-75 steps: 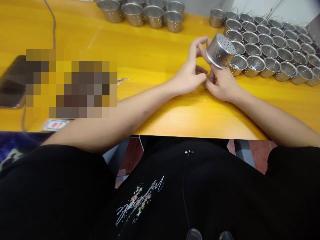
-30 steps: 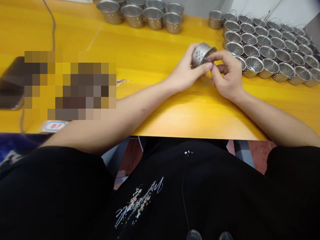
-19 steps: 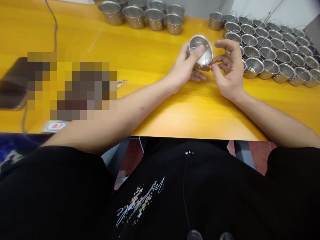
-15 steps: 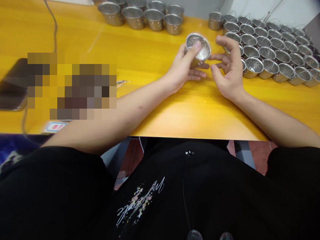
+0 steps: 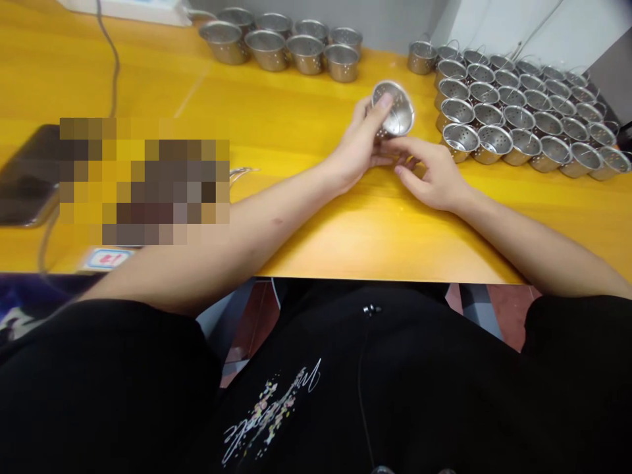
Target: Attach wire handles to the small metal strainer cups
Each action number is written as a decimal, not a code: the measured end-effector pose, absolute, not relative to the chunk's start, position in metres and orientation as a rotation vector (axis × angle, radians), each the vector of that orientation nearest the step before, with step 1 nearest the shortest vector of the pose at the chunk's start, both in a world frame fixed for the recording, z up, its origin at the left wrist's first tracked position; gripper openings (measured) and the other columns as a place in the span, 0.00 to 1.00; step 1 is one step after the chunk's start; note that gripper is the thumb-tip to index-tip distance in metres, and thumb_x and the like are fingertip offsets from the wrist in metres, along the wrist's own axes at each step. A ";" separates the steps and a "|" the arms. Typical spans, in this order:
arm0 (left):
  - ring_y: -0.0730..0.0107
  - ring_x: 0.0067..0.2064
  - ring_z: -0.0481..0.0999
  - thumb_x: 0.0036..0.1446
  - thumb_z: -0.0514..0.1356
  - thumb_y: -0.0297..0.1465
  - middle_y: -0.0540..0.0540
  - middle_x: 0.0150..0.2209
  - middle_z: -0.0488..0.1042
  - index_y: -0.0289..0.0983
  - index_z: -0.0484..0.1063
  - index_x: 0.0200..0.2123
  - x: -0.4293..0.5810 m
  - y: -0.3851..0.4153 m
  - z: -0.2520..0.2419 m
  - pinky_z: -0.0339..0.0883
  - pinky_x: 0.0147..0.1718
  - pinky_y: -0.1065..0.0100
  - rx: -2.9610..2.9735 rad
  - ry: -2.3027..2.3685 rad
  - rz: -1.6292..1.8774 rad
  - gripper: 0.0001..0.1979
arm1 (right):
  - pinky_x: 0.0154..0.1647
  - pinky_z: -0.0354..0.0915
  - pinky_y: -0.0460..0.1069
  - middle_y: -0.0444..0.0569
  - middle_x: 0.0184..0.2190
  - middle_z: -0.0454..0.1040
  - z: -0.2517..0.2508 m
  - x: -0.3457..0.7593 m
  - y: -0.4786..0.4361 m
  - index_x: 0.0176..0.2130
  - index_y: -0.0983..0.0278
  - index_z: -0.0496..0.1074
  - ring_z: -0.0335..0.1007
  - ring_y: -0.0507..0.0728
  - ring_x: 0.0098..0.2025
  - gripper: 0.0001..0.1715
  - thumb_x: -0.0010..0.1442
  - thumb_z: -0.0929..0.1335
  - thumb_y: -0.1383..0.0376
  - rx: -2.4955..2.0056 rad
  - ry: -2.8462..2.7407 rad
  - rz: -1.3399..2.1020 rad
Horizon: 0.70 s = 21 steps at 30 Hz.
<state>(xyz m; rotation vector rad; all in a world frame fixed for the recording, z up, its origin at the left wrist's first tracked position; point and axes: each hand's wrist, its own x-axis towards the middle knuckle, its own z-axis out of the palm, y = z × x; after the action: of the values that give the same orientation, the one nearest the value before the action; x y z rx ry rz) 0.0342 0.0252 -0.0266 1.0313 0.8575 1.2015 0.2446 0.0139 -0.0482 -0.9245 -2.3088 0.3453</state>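
Note:
My left hand (image 5: 364,135) is closed around a small perforated metal cup (image 5: 397,118), thumb inside the rim and fingers underneath. The cup is tilted, its opening facing up and toward me. My right hand (image 5: 434,172) is at the cup's lower right side, fingers half curled and thumb apart from them. Its fingertips reach the cup's underside beside the left fingers; whether they touch the cup is hard to tell. Behind the right hand stand rows of similar cups with thin wire handles (image 5: 526,141).
Two rows of perforated cups (image 5: 306,56) stand at the back of the yellow table (image 5: 296,125). Thin bent wires (image 5: 243,172) lie left of my forearm, beside a blurred-out patch. A dark flat device (image 5: 29,174), a cable (image 5: 114,72) and a white power strip (image 5: 148,10) are further left.
My right hand has moved left and down, from beside the cup to its underside, and its fingers have curled. The left hand still holds the cup. The view has shifted slightly.

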 end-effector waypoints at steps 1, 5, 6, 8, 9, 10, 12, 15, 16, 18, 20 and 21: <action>0.41 0.58 0.94 0.63 0.76 0.68 0.48 0.49 0.93 0.55 0.78 0.54 0.035 0.025 -0.027 0.90 0.43 0.53 1.031 0.853 1.206 0.31 | 0.66 0.87 0.72 0.58 0.68 0.89 -0.047 0.244 0.012 0.80 0.57 0.79 0.90 0.71 0.56 0.38 0.77 0.70 0.55 -0.924 -2.323 0.364; 0.40 0.61 0.93 0.67 0.75 0.66 0.47 0.49 0.93 0.53 0.76 0.49 0.035 0.028 -0.029 0.90 0.44 0.55 1.008 0.853 1.205 0.28 | 0.69 0.86 0.72 0.55 0.69 0.89 -0.041 0.240 0.005 0.87 0.54 0.71 0.90 0.71 0.59 0.45 0.77 0.69 0.59 -0.968 -2.385 0.370; 0.40 0.61 0.93 0.67 0.75 0.66 0.47 0.48 0.92 0.53 0.76 0.49 0.035 0.028 -0.030 0.90 0.45 0.54 1.000 0.860 1.202 0.27 | 0.71 0.86 0.73 0.55 0.69 0.88 -0.040 0.239 0.004 0.89 0.53 0.69 0.89 0.72 0.61 0.47 0.77 0.69 0.60 -0.977 -2.391 0.357; 0.39 0.62 0.93 0.68 0.76 0.65 0.46 0.46 0.92 0.52 0.76 0.48 0.034 0.030 -0.031 0.90 0.47 0.52 0.987 0.866 1.193 0.27 | 0.74 0.84 0.74 0.55 0.73 0.86 -0.040 0.237 0.001 0.91 0.52 0.65 0.88 0.74 0.66 0.50 0.76 0.69 0.60 -0.996 -2.395 0.325; 0.39 0.62 0.93 0.67 0.76 0.65 0.45 0.46 0.92 0.51 0.76 0.48 0.034 0.030 -0.031 0.90 0.48 0.52 0.980 0.859 1.190 0.27 | 0.75 0.83 0.75 0.56 0.75 0.85 -0.040 0.236 0.001 0.92 0.52 0.63 0.87 0.75 0.67 0.52 0.76 0.69 0.61 -1.011 -2.395 0.308; 0.39 0.62 0.93 0.67 0.77 0.65 0.45 0.45 0.92 0.51 0.77 0.48 0.034 0.031 -0.032 0.90 0.49 0.52 0.973 0.842 1.188 0.28 | 0.76 0.82 0.75 0.56 0.78 0.83 -0.040 0.235 0.000 0.93 0.52 0.61 0.87 0.76 0.68 0.54 0.76 0.70 0.61 -1.028 -2.395 0.292; 0.39 0.62 0.94 0.67 0.76 0.66 0.45 0.45 0.92 0.51 0.78 0.51 0.033 0.033 -0.034 0.89 0.50 0.53 0.961 0.802 1.185 0.29 | 0.77 0.82 0.75 0.56 0.81 0.80 -0.041 0.235 -0.001 0.95 0.51 0.55 0.86 0.76 0.68 0.57 0.76 0.70 0.61 -1.043 -2.400 0.281; 0.43 0.61 0.94 0.71 0.74 0.67 0.43 0.47 0.93 0.49 0.80 0.55 0.031 0.035 -0.035 0.89 0.52 0.57 0.964 0.788 1.179 0.31 | 0.77 0.82 0.74 0.57 0.83 0.77 -0.044 0.238 0.002 0.96 0.54 0.49 0.88 0.73 0.65 0.57 0.78 0.68 0.61 -0.999 -2.375 0.336; 0.45 0.61 0.94 0.72 0.74 0.66 0.43 0.48 0.93 0.47 0.81 0.55 0.031 0.036 -0.034 0.88 0.53 0.58 0.967 0.799 1.177 0.30 | 0.76 0.83 0.73 0.57 0.83 0.76 -0.046 0.239 0.004 0.96 0.55 0.48 0.89 0.72 0.64 0.57 0.79 0.67 0.61 -0.986 -2.354 0.363; 0.49 0.60 0.94 0.76 0.73 0.62 0.42 0.50 0.93 0.45 0.81 0.53 0.029 0.036 -0.033 0.87 0.54 0.62 0.973 0.817 1.173 0.27 | 0.76 0.84 0.72 0.59 0.83 0.76 -0.051 0.242 0.009 0.96 0.58 0.46 0.90 0.70 0.62 0.56 0.80 0.67 0.60 -0.988 -2.312 0.411; 0.52 0.59 0.94 0.78 0.73 0.59 0.41 0.52 0.93 0.44 0.82 0.53 0.027 0.036 -0.032 0.87 0.54 0.64 0.982 0.822 1.163 0.25 | 0.76 0.84 0.73 0.60 0.83 0.77 -0.055 0.244 0.013 0.95 0.58 0.47 0.90 0.71 0.64 0.55 0.81 0.67 0.58 -1.021 -2.290 0.450; 0.53 0.59 0.94 0.78 0.73 0.59 0.41 0.52 0.93 0.44 0.82 0.52 0.026 0.036 -0.032 0.87 0.54 0.65 0.989 0.820 1.160 0.24 | 0.77 0.83 0.74 0.60 0.83 0.77 -0.057 0.245 0.014 0.95 0.58 0.47 0.90 0.72 0.65 0.55 0.81 0.67 0.57 -1.041 -2.282 0.467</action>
<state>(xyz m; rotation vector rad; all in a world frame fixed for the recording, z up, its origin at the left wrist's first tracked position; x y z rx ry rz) 0.0264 0.0356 -0.0319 0.9893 0.8201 1.1596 0.2451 0.0144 -0.0567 -1.0411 -2.2822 0.4670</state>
